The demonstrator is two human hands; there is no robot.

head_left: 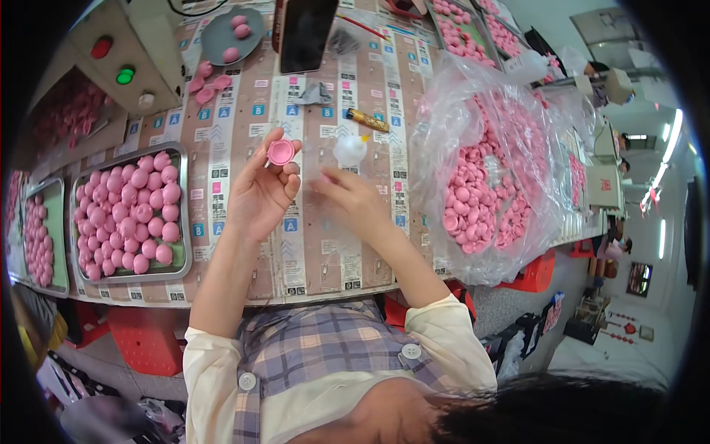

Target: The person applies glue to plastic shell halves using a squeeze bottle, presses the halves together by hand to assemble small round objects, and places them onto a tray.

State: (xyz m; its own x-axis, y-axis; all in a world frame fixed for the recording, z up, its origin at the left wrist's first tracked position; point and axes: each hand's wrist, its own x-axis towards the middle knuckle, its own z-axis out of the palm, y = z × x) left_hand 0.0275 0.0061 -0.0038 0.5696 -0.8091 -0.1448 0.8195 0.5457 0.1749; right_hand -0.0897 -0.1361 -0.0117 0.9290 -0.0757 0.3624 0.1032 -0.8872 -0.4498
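Observation:
My left hand is raised over the middle of the table, thumb and fingers closed round a small round pink plastic half shell. Its hollow side, with a raised rim, faces up. To the right of it my right hand is bent inward, its fingers smeared by motion. Whether anything is between those fingers cannot be seen. Just beyond the right hand is a small white squeeze bottle with a yellow tip. Behind that lies a brown-and-yellow tube.
A metal tray of pink balls stands left, a second tray beside it. On the right lies a clear plastic bag of pink shells. Further back are a grey plate, a phone and a control box with buttons.

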